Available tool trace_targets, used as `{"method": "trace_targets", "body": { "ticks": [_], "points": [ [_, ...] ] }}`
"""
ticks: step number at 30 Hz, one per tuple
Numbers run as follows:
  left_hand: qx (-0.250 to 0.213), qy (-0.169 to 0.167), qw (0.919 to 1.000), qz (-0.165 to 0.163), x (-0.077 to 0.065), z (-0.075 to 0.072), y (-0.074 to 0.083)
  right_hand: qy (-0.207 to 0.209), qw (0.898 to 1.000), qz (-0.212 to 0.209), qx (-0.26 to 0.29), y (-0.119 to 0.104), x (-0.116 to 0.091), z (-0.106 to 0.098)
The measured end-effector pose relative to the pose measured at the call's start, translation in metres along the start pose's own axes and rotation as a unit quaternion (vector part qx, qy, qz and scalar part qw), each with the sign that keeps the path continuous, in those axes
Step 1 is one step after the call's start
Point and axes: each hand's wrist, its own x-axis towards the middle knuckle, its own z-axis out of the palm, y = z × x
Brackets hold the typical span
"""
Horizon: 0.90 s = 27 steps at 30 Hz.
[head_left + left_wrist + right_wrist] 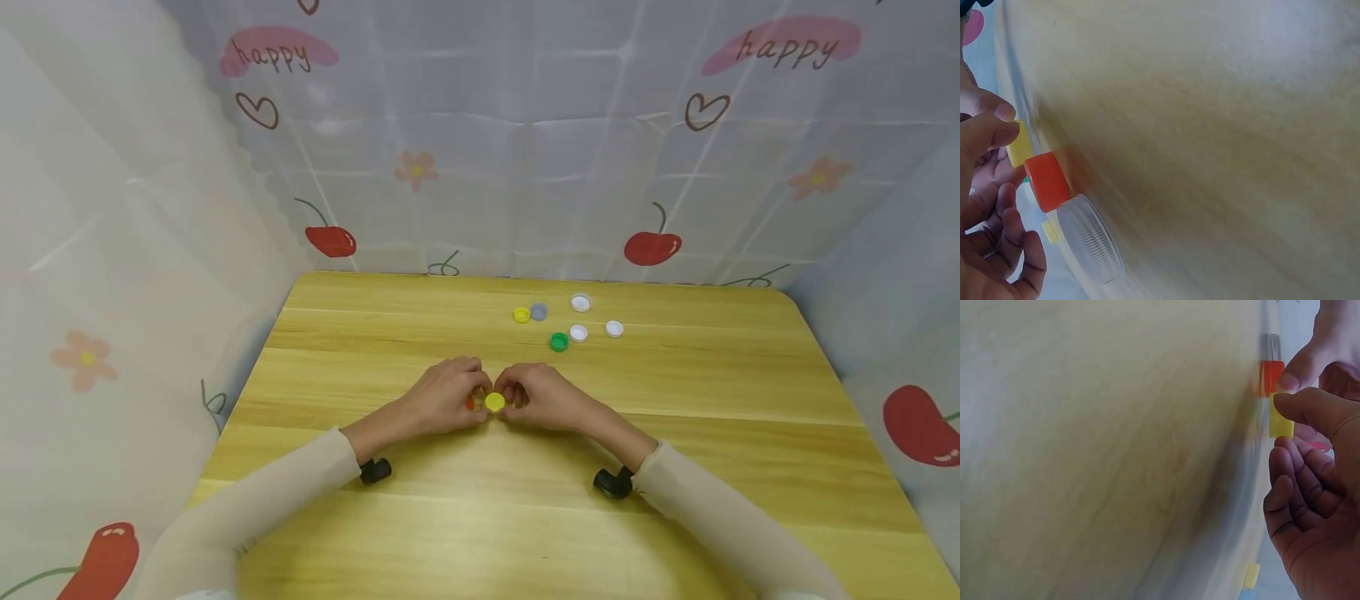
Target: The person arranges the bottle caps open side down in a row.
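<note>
I face pale sheeting (480, 200) printed with cherries (652, 248) and flowers (416, 169); similar side sheets (127, 225) flank my wood-grain tabletop (480, 525), its surface softly lit.

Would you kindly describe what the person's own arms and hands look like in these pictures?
Both arms wear plain, light beige sleeves: the left sleeve and right sleeve end short of the wrists. The left hand and right hand are bare, without gloves. A small black fitting shows by each cuff, one on the left, one on the right.
</note>
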Motion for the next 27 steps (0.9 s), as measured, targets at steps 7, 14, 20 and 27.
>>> {"method": "trace_targets", "body": {
  "ticks": [7, 14, 20, 27],
  "points": [
    [0.005, -0.005, 1.0, 0.0, 0.001, 0.005, -0.003, -0.002, 1.0, -0.001, 0.001, 0.003, 0.002, 0.005],
    [0.006, -0.004, 1.0, -0.002, 0.001, 0.007, -0.005, 0.001, 1.0, -0.006, 0.009, 0.003, 0.001, 0.006],
    [0.013, -0.007, 0.9998, -0.01, 0.002, 0.005, -0.006, -0.003, 1.0, -0.002, 0.014, 0.005, 0.0, 0.005],
    [-0.033, -0.014, 0.9988, -0.034, 0.006, -0.006, -0.009, -0.005, 1.0, 0.013, 0.006, 0.018, -0.001, -0.014]
  ]
}}
